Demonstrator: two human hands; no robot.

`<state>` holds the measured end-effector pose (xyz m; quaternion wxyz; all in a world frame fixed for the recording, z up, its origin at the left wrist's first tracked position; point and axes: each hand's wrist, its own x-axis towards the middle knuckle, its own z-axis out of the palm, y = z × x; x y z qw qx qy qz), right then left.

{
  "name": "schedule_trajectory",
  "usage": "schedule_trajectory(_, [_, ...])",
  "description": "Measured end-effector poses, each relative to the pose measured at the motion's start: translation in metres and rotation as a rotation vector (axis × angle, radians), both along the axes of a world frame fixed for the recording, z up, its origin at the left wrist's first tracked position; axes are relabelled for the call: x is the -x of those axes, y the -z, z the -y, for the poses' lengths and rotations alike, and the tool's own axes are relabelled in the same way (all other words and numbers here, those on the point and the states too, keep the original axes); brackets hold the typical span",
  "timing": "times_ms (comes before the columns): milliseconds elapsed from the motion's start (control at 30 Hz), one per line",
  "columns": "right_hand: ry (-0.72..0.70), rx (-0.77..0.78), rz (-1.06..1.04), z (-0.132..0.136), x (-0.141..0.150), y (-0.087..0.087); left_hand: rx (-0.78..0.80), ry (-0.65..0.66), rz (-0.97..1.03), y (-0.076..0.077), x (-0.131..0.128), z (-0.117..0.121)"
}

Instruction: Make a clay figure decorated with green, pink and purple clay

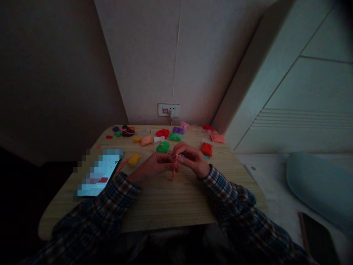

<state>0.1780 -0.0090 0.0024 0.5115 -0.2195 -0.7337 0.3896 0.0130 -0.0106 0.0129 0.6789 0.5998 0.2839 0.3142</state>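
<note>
Over the middle of the wooden table (176,206), both hands meet at a small, thin piece of pink modelling clay (173,174). Its lower end hangs below the fingers and curls to the left. My left hand (156,167) pinches it from the left side. From the right, my right hand (193,158) grips its upper part between thumb and fingers. The fingers partly hide the clay, so its full shape does not show. Just behind the hands lies a green lump of clay (162,147). An orange-red clay packet (206,149) is beyond my right hand.
Left of my hands lies a tablet (106,173) with a lit, partly blurred screen. A pinkish stick (122,165) and yellow clay (134,159) are beside it. Several coloured packets, including a purple one (178,130), line the back. A phone (318,237) rests at far right.
</note>
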Motion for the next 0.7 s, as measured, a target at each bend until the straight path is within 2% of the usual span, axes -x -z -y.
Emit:
schedule_trajectory(167, [0.009,-0.011,0.019,-0.0002,-0.0001,-0.0002,0.017,-0.032,-0.013,0.0044,0.0004,-0.0025])
schedule_trajectory(467, [0.015,0.016,0.004,0.0000,-0.0011,-0.0005,-0.017,0.063,0.018,-0.0019,-0.0008,0.0014])
schedule_trajectory(700, [0.029,0.038,-0.030,-0.0019,-0.0012,0.0030,0.031,0.000,0.073,0.0008,-0.0003,-0.0003])
